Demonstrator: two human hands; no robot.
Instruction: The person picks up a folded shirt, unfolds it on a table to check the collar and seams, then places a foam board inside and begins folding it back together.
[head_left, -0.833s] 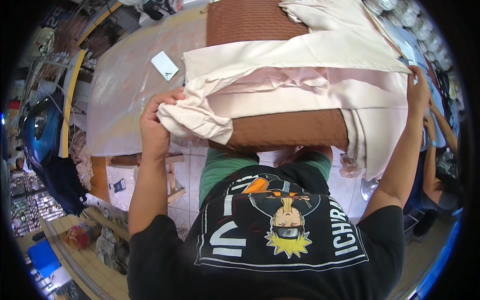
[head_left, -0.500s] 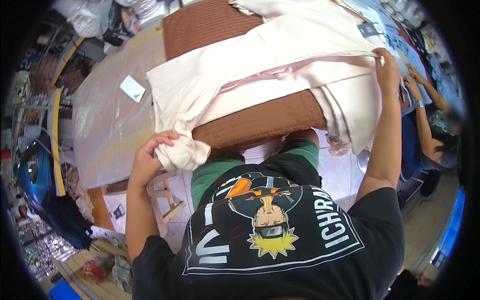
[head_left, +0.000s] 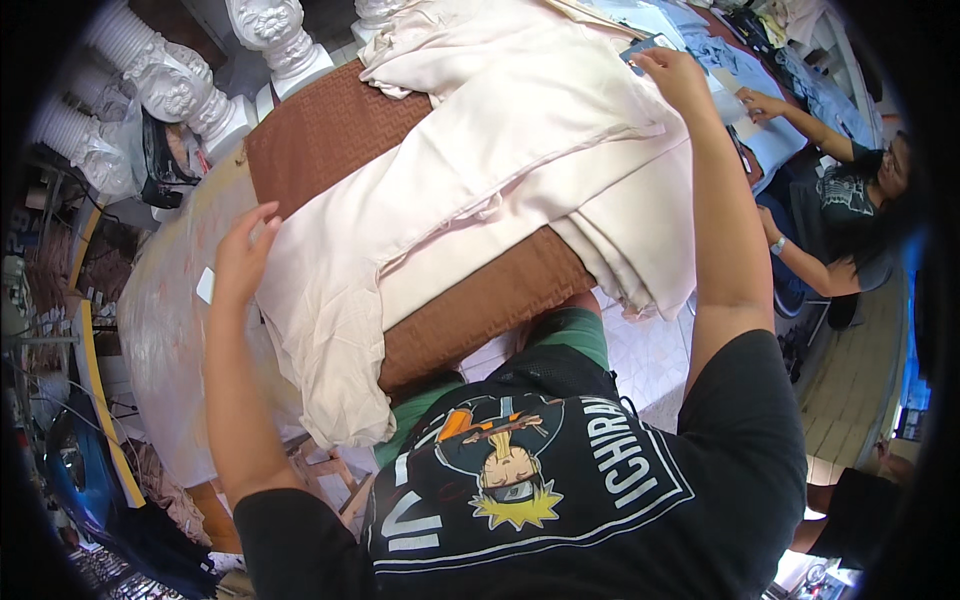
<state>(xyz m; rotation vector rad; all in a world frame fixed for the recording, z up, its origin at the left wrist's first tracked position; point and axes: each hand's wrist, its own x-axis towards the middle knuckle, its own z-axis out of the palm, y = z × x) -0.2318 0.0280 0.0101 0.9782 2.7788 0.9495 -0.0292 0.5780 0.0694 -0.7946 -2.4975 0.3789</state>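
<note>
A cream garment (head_left: 480, 140) lies spread over a brown patterned cloth (head_left: 490, 305) on the table. Its near left end, a crumpled fabric part (head_left: 340, 385), hangs over the near edge. My left hand (head_left: 243, 255) is at the garment's left edge, open, fingers stretched and apart, holding nothing. At the garment's far right, the fingers of my right hand (head_left: 672, 82) pinch the edge of a dark hang tag (head_left: 648, 47); the fingertips are partly hidden. More cream fabric (head_left: 640, 225) lies in folds under the garment and drapes off the right side.
A white phone-like object (head_left: 206, 286) lies by my left wrist on the plastic-covered tabletop (head_left: 165, 370). White ornate pedestals (head_left: 270, 40) stand beyond the table. At right, a person (head_left: 850, 210) sits near light blue garments (head_left: 720, 70). A wooden stool (head_left: 325, 475) is below the table.
My left hand has released the bunched fabric and moved up and away; that end now hangs loose. My right hand has left the garment's edge for the tag. The view has shifted.
</note>
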